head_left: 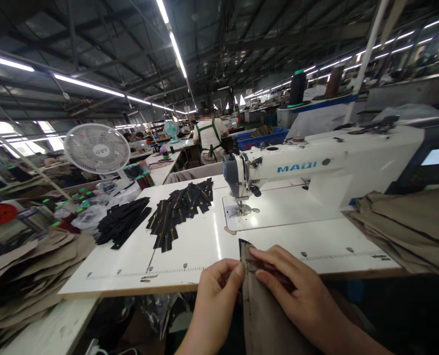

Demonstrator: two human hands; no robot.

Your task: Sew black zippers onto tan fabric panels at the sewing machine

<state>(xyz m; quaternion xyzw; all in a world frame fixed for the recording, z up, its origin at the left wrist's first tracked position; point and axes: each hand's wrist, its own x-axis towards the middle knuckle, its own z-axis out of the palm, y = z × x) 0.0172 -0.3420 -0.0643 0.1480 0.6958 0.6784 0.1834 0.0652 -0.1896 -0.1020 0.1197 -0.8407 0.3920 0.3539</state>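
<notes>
At the table's front edge both hands hold a brown fabric piece (pixel 259 310) that hangs off the white sewing table (pixel 204 241). My left hand (pixel 219 286) pinches its left edge with thumb and fingers. My right hand (pixel 296 291) lies over its top, fingers closed on the fabric and on a dark strip, perhaps a zipper (pixel 274 270). Beyond them stands the white sewing machine (pixel 315 170), its needle area (pixel 243 207) free of fabric.
A heap of black zippers (pixel 180 209) and a stack of black strips (pixel 123 222) lie on the table's left. Brown fabric stacks sit at the right (pixel 411 222) and left (pixel 27 276). A white fan (pixel 97 150) stands behind. A person in an apron (pixel 210 138) works farther back.
</notes>
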